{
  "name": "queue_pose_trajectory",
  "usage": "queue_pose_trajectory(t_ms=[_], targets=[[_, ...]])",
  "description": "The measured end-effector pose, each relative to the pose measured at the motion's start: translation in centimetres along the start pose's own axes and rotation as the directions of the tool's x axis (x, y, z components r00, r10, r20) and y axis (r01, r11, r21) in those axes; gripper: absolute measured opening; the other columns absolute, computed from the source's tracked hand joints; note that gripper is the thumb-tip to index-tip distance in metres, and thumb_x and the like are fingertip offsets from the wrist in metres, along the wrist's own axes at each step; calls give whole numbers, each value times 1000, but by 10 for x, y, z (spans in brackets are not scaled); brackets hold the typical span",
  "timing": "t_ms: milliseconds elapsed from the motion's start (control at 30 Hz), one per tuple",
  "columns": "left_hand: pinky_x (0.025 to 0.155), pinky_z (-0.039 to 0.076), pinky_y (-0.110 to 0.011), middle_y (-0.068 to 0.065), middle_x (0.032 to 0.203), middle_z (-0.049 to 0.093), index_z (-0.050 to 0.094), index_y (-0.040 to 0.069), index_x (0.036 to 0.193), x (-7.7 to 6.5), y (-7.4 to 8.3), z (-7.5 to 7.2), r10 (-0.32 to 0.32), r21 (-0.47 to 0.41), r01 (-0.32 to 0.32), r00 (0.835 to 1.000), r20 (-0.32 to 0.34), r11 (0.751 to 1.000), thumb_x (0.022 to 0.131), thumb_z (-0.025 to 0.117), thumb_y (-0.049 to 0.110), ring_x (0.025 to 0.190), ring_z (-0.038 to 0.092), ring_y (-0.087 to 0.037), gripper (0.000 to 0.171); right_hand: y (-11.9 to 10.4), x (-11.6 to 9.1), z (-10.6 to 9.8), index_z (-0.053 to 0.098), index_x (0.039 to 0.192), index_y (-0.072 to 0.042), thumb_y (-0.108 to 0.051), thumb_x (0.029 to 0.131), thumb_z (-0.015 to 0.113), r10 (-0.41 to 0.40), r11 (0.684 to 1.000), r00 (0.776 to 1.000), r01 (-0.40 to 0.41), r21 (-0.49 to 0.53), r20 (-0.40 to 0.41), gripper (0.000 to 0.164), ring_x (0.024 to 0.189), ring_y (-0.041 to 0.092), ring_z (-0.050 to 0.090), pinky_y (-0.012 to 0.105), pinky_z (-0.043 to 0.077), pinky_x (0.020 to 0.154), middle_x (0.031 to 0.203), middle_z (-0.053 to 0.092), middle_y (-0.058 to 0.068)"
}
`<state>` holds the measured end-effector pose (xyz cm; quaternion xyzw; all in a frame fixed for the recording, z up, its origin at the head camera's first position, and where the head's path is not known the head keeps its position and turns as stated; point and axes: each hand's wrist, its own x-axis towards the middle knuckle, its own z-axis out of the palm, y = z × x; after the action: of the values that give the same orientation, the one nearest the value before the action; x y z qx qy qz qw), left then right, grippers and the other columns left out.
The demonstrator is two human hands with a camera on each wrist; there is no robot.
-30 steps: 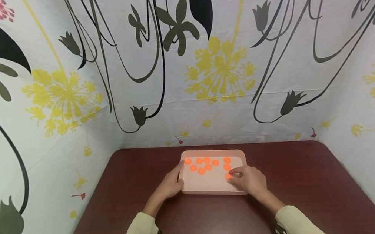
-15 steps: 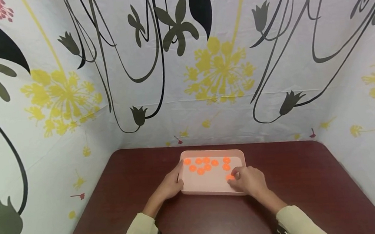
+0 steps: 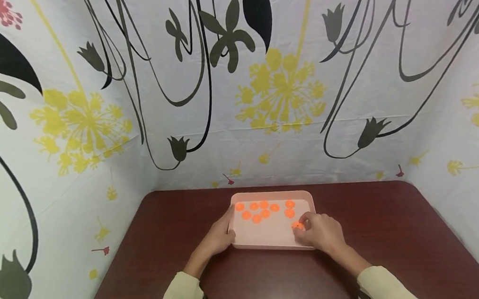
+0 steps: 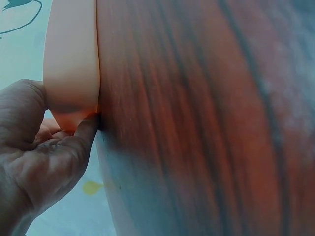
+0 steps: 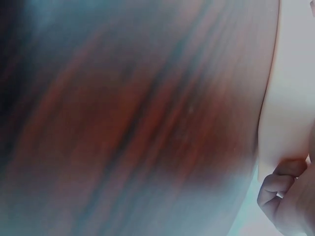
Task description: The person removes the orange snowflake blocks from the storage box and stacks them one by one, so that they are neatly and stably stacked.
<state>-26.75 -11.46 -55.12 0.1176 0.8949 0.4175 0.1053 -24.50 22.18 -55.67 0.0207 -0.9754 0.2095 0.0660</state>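
Observation:
A shallow pink tray [image 3: 264, 237] rests on the dark red-brown table. My left hand [image 3: 218, 234] grips the tray's left side; in the left wrist view its thumb and fingers close around the tray wall [image 4: 73, 59]. Over the tray's right part, my right hand [image 3: 324, 232] pinches a small bright orange disc [image 3: 297, 225] between thumb and forefinger, partly covering it. Several similar orange discs [image 3: 264, 205] lie flat toward the back left of the tray, and two more [image 3: 289, 213] sit at the back right. In the right wrist view, curled fingers [image 5: 275, 189] show beside the tray's outer wall.
The table [image 3: 268, 284] has wood grain and rounded far corners. White cloth [image 3: 226, 98] printed with flowers and stems hangs behind the table and along both sides.
The lowest right disc has shifted slightly right and toward the front with my right hand's fingers, away from the two discs behind it. My left hand stays at the tray's side.

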Motion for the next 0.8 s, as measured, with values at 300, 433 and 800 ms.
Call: queue_pose_trajectory(t_ms=[300,433,800], targets=[[105,40,-43,-5,178,23,18,13,171,0,-1,1,32,36,-31,999,-17,999,94,53,-2,143,44,-20,86,2,0,-6,76,101,-18,-50,81,81,-37,999,998,36,-16,-47,39,60,13,52,32,38,53,64,58,-9],[110,41,-43,-5,178,22,18,13,171,0,1,1,33,34,-33,999,-17,999,94,53,-2,146,43,-20,86,4,-1,-11,76,104,-17,-50,82,81,-45,999,997,44,-19,-60,40,58,12,51,32,37,52,62,57,-9],[128,30,-50,-6,179,18,17,10,170,2,1,1,35,34,-35,999,-10,999,96,53,-1,162,26,-24,84,29,3,-40,77,106,-12,-37,82,85,-120,993,975,118,-21,-187,36,55,11,46,30,35,50,63,58,-8]])
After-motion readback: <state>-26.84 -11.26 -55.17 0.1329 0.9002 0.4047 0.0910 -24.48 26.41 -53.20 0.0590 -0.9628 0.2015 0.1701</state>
